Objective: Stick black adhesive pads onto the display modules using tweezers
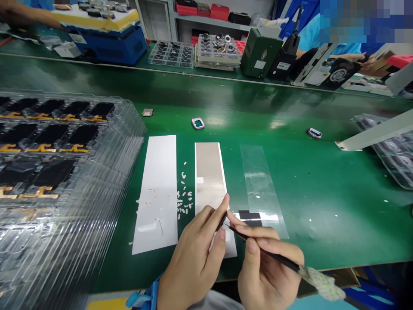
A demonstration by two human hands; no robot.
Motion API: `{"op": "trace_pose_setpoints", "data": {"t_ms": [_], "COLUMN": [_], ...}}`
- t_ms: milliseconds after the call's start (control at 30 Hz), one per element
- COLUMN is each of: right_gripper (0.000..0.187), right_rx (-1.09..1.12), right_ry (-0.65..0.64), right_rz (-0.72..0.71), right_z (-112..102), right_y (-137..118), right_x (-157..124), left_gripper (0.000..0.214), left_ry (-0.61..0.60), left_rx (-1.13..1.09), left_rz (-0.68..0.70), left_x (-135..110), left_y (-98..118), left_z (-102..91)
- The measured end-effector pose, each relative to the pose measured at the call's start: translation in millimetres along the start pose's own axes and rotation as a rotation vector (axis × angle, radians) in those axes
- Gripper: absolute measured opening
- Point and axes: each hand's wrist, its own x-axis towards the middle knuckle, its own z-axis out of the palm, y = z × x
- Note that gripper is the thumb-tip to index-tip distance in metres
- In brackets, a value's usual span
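My left hand pinches a small dark part between thumb and fingers, mostly hidden by them. Black tweezers, with pale wrapping around their rear end, are held in my right hand. Their tip is at the dark part. Beneath my hands lies a strip with a grey-beige face and white edges. Left of it is a white sheet, with small white scraps scattered between the two. To the right, a clear film strip carries dark rectangular pieces.
Stacked clear trays of black screens fill the left side. Two small frames, one nearer the middle and one at right, lie on the green bench. A white post stands at right. Other people work beyond.
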Motion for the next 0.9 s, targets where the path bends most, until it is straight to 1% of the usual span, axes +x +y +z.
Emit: {"op": "trace_pose_setpoints", "data": {"t_ms": [133,267,400,467,567,633,733,900], "right_gripper": [0.023,0.022,0.021,0.021,0.02,0.019,0.017,0.017], "right_rx": [0.014,0.011,0.012,0.046,0.099,0.107,0.094,0.045], "right_ry": [-0.034,-0.003,-0.008,0.012,0.048,0.056,0.051,0.006], "right_rz": [0.011,-0.013,-0.012,0.022,0.076,0.083,0.06,-0.001], "right_z": [0.0,0.4,0.6,0.6,1.3,2.0,2.9,3.4], "right_y": [0.1,-0.4,-1.8,-3.1,-5.3,-6.2,-6.4,-5.4], "right_x": [-0.7,0.2,2.6,3.0,1.9,0.7,0.1,1.3], "left_gripper": [0.057,0.056,0.055,0.053,0.051,0.052,0.054,0.055], "left_ry": [-0.003,-0.007,-0.004,0.01,0.06,0.088,0.098,0.1], "left_rx": [-0.002,-0.001,0.02,0.049,0.092,0.112,0.132,0.136], "left_rz": [0.007,-0.002,-0.008,0.004,0.057,0.08,0.071,0.057], "left_x": [0.2,-0.7,-0.5,0.5,1.8,1.9,1.3,2.8], "left_y": [-0.9,-1.5,-1.7,-2.1,-3.6,-4.6,-4.8,-3.4], "left_z": [-0.2,0.0,0.1,0.5,1.5,1.9,2.0,1.9]}}
